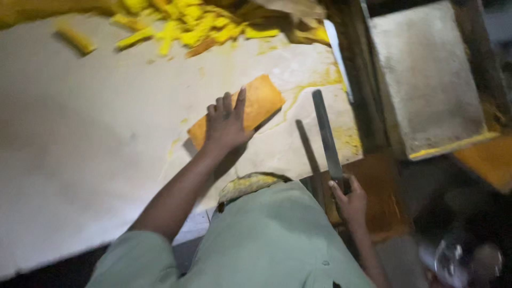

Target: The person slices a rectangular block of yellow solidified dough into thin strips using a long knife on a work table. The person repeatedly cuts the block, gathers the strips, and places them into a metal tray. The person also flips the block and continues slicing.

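Head camera, looking down over a pale green shirt at a broad, pale work table [80,160] stained with yellow streaks.

The left hand [226,125] lies flat, fingers spread and open, pressing on top of an orange-yellow slab [264,98] that sits slantwise near the table's right side. The hand covers the slab's lower half and closes around nothing; it only bears down. The slab looks firm enough to keep its flat, rectangular shape, yet soft enough to slice, and its wet, juice-marked surroundings suggest it may be slippery. It seems best steadied from above with a flat palm, well back from the end to be cut.

The right hand [349,200] is wrapped tightly around the handle of a long knife [325,133], held near the table's right edge. Its narrow grey blade points away from the person, just beside the slab but not touching it.

At the far edge lies a heap of cut yellow strips [186,24]. Right of the table stands a pale block [426,74], blurred.
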Motion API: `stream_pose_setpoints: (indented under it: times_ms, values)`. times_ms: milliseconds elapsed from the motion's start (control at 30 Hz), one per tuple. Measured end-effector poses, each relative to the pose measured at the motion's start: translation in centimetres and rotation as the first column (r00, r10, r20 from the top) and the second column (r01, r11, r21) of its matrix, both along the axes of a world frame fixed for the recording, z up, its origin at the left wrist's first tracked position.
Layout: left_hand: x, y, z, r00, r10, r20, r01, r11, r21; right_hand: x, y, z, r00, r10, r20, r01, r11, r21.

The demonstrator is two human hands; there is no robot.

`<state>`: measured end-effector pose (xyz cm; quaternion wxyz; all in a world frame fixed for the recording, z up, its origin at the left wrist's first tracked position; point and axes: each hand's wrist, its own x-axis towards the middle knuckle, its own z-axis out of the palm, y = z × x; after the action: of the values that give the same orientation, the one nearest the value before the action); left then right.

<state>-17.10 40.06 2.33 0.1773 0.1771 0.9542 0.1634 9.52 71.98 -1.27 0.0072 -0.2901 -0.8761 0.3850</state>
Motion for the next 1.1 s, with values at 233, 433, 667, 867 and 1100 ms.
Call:
stream_pose_setpoints:
  times_ms: [233,433,667,867,1100]
  values:
    - [13.2,-21.7,1.3,0.993,0.0,-0.117,-0.038,0.947,-0.318,-3.1,-10.2,0.5,0.919,0.391,-0.042,-0.393,0.914,-0.097]
    - [15.5,-23.4,-0.5,0.986,-0.055,-0.157,0.027,0.984,-0.174,2.2,-20.1,-0.3,0.843,0.535,-0.049,-0.523,0.796,-0.305]
    - [14.2,-25.7,-0.7,0.971,-0.111,-0.214,0.111,0.994,-0.012,4.4,-29.1,2.0,0.844,0.515,0.149,-0.45,0.831,-0.326]
    - [15.8,-29.8,-1.6,0.957,-0.078,-0.278,0.081,0.997,0.0,4.2,-39.0,2.2,0.716,0.644,0.27,-0.66,0.751,-0.04]
    - [16.5,-29.9,-2.3,0.893,-0.044,-0.449,0.08,0.995,0.06,-2.8,-45.9,1.4,0.734,0.553,0.394,-0.638,0.761,0.121]
